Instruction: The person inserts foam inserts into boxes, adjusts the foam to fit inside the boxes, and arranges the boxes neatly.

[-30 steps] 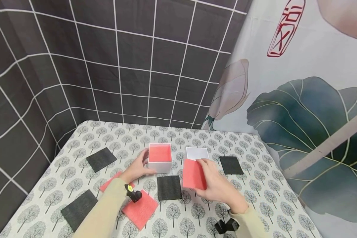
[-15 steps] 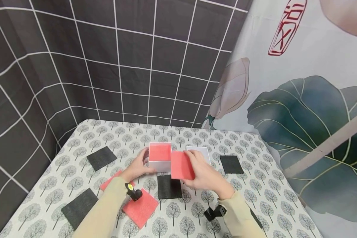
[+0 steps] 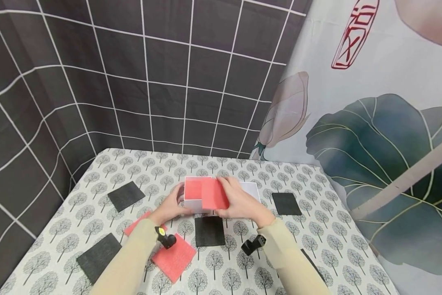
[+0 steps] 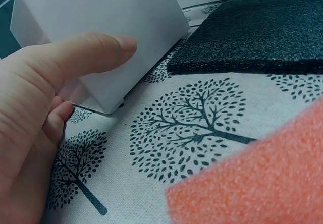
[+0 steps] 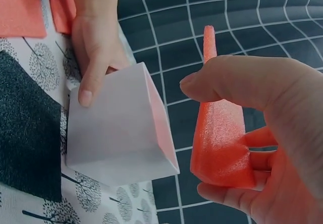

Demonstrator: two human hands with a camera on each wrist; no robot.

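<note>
My left hand holds a white open-topped box at its left side, the thumb lying along the front wall in the left wrist view. Inside that box shows a red foam square. My right hand pinches another red foam square between thumb and fingers, raised and tilted. In the head view this square overlaps the right half of the box; the right wrist view shows it apart from the box wall. A black foam square lies just in front of the box.
A second white box, partly behind my right hand, stands to the right. Black squares lie at back left, front left and right. Red squares lie near my left forearm, which partly covers one. Another dark piece shows beside my right sleeve.
My right hand has carried the red foam square leftward and up, from in front of the second box to over the box that my left hand holds. The left hand stays put.
</note>
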